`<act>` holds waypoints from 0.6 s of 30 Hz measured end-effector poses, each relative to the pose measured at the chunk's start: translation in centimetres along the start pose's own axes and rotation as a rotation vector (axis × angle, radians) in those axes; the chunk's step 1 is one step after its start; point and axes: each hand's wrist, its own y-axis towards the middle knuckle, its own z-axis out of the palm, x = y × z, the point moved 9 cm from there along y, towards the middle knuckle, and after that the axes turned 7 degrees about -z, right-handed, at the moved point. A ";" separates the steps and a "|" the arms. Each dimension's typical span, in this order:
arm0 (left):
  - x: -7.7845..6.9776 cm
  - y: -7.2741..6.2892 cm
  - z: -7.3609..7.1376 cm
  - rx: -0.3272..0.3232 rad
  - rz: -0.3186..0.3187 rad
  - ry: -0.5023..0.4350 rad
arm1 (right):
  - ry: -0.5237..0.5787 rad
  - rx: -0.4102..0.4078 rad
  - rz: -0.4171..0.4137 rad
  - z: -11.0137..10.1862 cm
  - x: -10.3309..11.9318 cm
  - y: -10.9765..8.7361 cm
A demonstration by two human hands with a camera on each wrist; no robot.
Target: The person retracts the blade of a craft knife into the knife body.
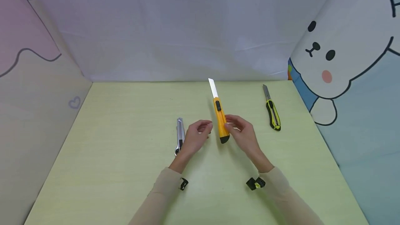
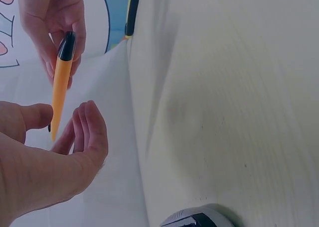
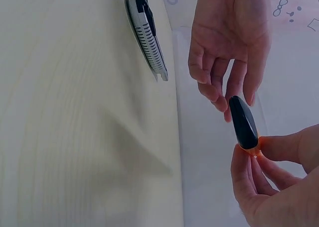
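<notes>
An orange utility knife [image 1: 221, 119] with a black end cap and its blade out is held above the table, blade pointing away. My right hand [image 1: 243, 133] pinches its handle near the black end between thumb and fingers. To the left of the knife, my left hand [image 1: 197, 136] has its fingers loosely bent and apart from it, with nothing in them. In the right wrist view the black end cap [image 3: 243, 122] faces the camera. A silver utility knife [image 1: 180, 134] lies on the table beside the left hand, its lower end partly hidden by the wrist.
A yellow-green and black utility knife [image 1: 273, 114], blade out, lies at the right of the pale table [image 1: 118, 141]. A white cloth backdrop [image 1: 187, 30] stands at the table's far edge. Printed side panels [image 1: 353, 141] flank it.
</notes>
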 end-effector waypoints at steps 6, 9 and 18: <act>-0.7 0.0 0.4 -0.001 -0.008 0.002 | 0.060 0.003 -0.010 0.7 0.8 -0.1; -1.0 -0.1 0.5 -0.002 -0.022 0.003 | 0.074 0.007 -0.008 1.0 1.0 -0.2; -1.7 -0.6 0.7 0.007 -0.032 -0.016 | 0.063 0.005 0.001 1.5 1.4 -0.6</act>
